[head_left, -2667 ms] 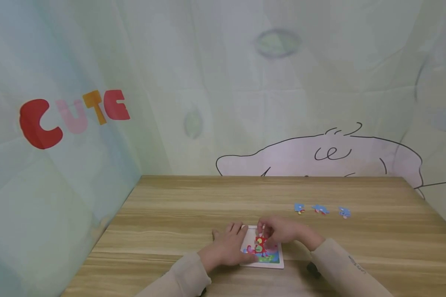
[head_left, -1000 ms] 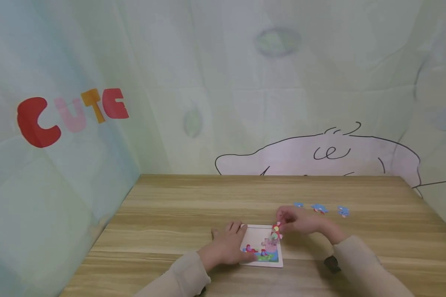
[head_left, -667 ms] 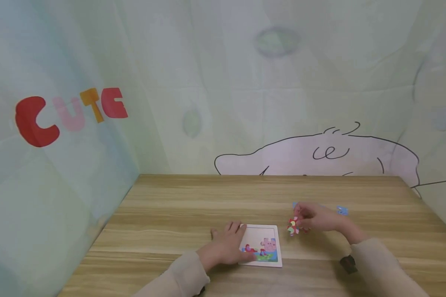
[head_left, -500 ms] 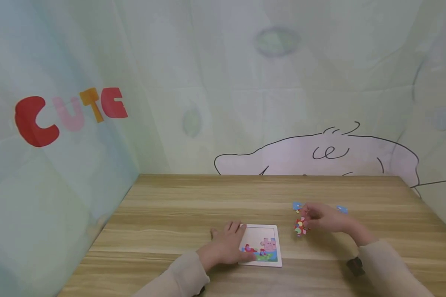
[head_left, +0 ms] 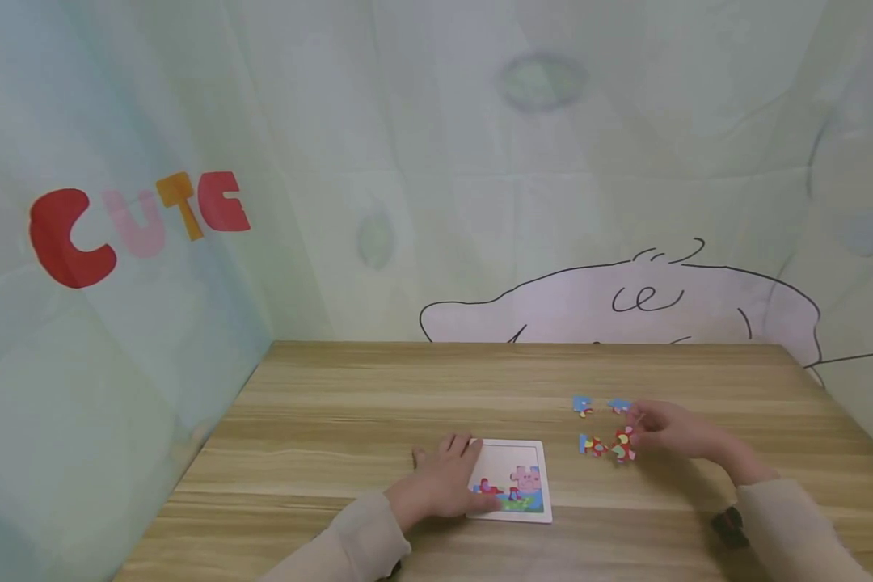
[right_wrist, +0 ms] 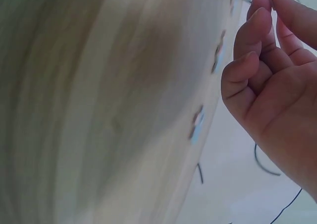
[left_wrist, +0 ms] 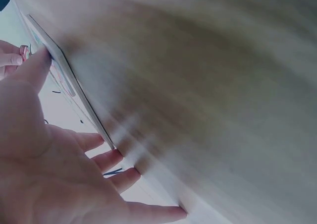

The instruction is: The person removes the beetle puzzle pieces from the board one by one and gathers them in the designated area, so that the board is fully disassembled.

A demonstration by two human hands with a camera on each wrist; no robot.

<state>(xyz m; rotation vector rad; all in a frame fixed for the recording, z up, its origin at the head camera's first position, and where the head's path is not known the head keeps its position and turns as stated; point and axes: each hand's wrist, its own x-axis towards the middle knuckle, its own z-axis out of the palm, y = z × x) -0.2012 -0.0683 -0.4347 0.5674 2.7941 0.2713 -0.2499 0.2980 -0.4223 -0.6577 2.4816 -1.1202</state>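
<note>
My left hand (head_left: 444,481) lies with fingers spread at the left edge of a white-framed puzzle tray (head_left: 548,497), its thumb over the lower part. In the left wrist view its fingertips (left_wrist: 130,177) touch the tabletop by the tray's edge. Pink, red and green-blue pieces fill the tray's lower and right parts. To the right of the tray, my right hand (head_left: 672,432) pinches a red puzzle piece (head_left: 623,444) with yellow and green dots between thumb and fingers. Close to its left lies a blue-and-red puzzle piece (head_left: 592,444).
Behind lie a blue puzzle piece (head_left: 581,406) and another blue piece (head_left: 617,405), partly behind the right fingers. All rest on a wood-grain table (head_left: 378,404). A printed curtain (head_left: 436,162) stands along its back and left edges.
My right hand has carried the red dotted piece from over the tray out to the right. The blue-and-red piece beside it has come into sight. The left hand stays on the tray.
</note>
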